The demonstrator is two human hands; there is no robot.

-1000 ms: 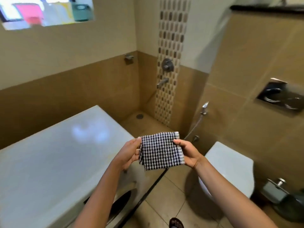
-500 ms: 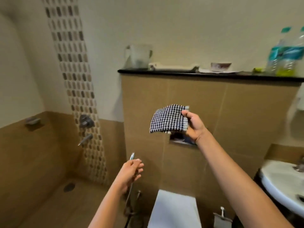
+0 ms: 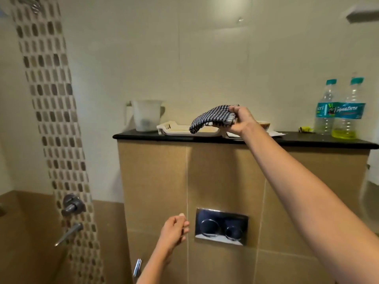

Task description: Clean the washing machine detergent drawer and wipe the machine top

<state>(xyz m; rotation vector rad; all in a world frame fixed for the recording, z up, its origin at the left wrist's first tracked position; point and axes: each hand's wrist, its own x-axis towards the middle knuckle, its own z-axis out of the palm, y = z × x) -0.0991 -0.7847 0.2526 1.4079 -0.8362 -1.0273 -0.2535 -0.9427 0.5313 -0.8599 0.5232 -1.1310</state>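
Held the checked cloth (image 3: 212, 118) up at the far black ledge (image 3: 131, 136) in the right hand (image 3: 239, 123), grip clamped on the cloth's right edge, thumb on top. Let the free end droop leftward over the white slotted tray (image 3: 178, 131) lying on that ledge; could not tell whether touching it. Hung the left hand (image 3: 174, 230) low and near, just left of the chrome flush plate (image 3: 221, 229), fingers loosely curled, grip on nothing. Noted a clear jug (image 3: 146, 115) left of the tray and two capped bottles (image 3: 338, 111) well to its right.
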